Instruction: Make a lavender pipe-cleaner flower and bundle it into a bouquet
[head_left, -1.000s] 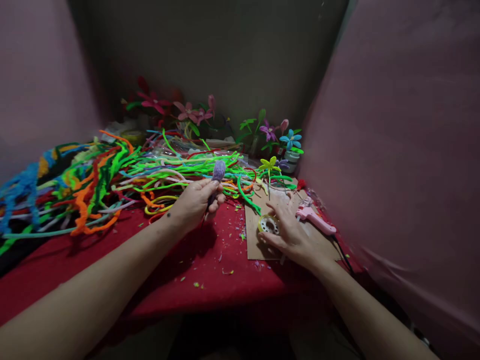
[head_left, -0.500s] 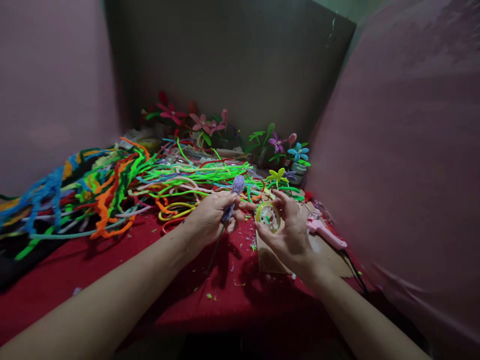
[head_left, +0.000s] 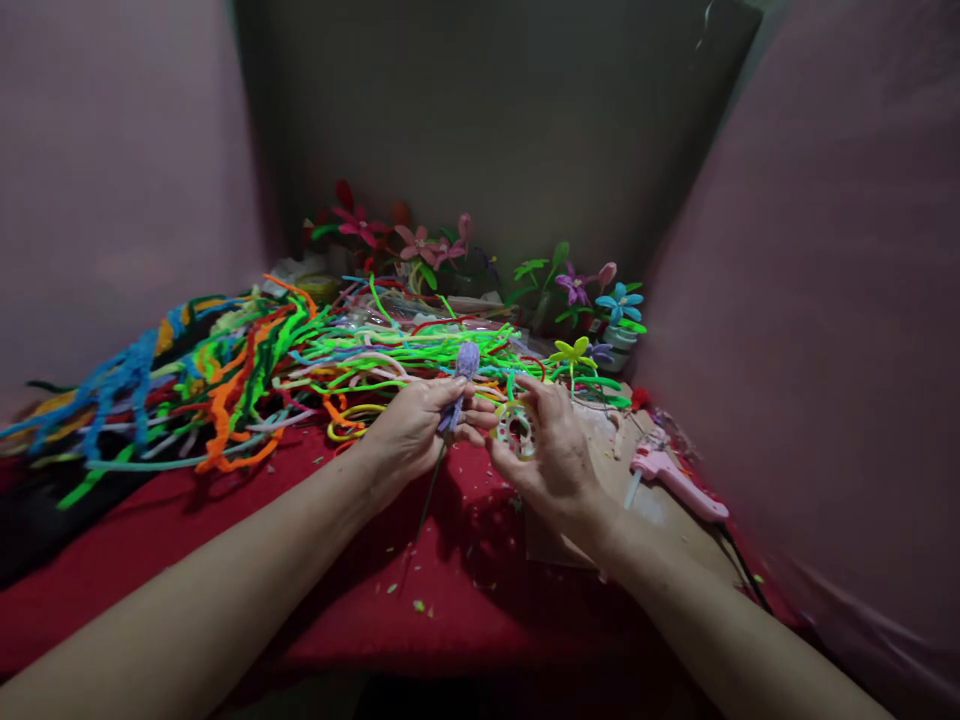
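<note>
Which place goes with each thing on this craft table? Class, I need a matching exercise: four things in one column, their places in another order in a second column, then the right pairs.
Things
1. purple bud on a stem
2. tape roll
3. pink glue gun
4. finished flowers

Places
A. lying on the cardboard at the right
B. held in the fingers of the left hand
C. standing at the back by the wall
D. held in the right hand

Pairs: 1-B, 2-D, 3-A, 4-C
</note>
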